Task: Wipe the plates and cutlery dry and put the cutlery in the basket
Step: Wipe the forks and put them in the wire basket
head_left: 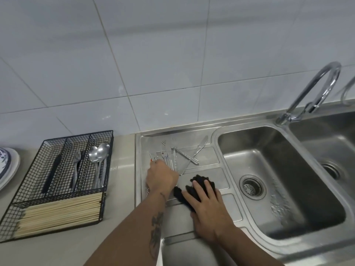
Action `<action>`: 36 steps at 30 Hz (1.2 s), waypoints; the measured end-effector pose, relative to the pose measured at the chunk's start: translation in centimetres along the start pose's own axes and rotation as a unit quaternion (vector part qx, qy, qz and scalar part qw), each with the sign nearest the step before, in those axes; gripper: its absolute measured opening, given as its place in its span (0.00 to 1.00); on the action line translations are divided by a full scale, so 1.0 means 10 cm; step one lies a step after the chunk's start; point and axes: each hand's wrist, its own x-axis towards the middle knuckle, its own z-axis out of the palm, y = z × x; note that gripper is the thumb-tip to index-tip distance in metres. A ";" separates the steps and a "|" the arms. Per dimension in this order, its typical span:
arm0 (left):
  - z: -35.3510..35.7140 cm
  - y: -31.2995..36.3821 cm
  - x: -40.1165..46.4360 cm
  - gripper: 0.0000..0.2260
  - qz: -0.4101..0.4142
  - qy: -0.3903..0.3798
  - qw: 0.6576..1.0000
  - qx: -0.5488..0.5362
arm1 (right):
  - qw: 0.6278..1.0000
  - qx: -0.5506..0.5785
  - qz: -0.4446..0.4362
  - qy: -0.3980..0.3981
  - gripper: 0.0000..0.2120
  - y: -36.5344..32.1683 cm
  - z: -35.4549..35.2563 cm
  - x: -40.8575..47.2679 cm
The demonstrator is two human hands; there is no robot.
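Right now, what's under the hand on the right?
A black cloth lies under the right hand, flat on the steel draining board. Whatever is beneath the cloth is hidden.

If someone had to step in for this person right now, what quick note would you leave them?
Left hand reaches into the loose cutlery on the sink's draining board; whether it grips a piece is unclear. Right hand lies flat on the black cloth.
Done: spoons, forks and a dark-handled piece already stand in the wire basket; plates are stacked far left.
Left: wipe the remaining forks and knife, then basket them.
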 end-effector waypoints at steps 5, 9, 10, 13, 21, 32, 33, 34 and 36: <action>-0.02 0.03 0.02 0.19 -0.013 -0.010 1.000 0.007 | 0.999 0.012 -0.012 0.030 0.44 0.01 0.06 -0.03; -0.05 0.05 0.03 0.18 -0.006 -0.013 1.000 0.018 | 0.999 0.021 -0.006 0.045 0.44 0.02 0.06 0.00; -0.07 0.06 0.02 0.18 -0.008 -0.016 1.000 0.019 | 0.999 0.025 -0.005 0.047 0.43 0.03 0.06 0.02; -0.09 0.08 -0.01 0.20 -0.014 -0.020 0.999 0.028 | 0.999 0.024 -0.013 0.044 0.43 0.07 0.06 0.02; -0.12 0.06 -0.03 0.08 -0.017 -0.028 0.999 -0.007 | 0.996 0.033 -0.006 0.080 0.41 0.22 -0.03 -0.03; -0.27 -0.32 -0.19 0.11 0.054 0.027 0.998 0.022 | 0.992 0.051 0.018 0.117 0.36 0.29 -0.18 -0.16; -0.32 -0.36 -0.24 0.10 0.059 0.031 0.998 0.019 | 0.991 0.058 0.011 0.122 0.34 0.25 -0.23 -0.16; -0.36 -0.41 -0.29 0.09 0.066 0.034 0.997 0.016 | 0.990 0.064 0.003 0.129 0.33 0.21 -0.27 -0.16; -0.43 -0.48 -0.43 0.06 0.092 0.037 0.995 0.009 | 0.984 0.068 -0.019 0.163 0.32 0.09 -0.37 -0.17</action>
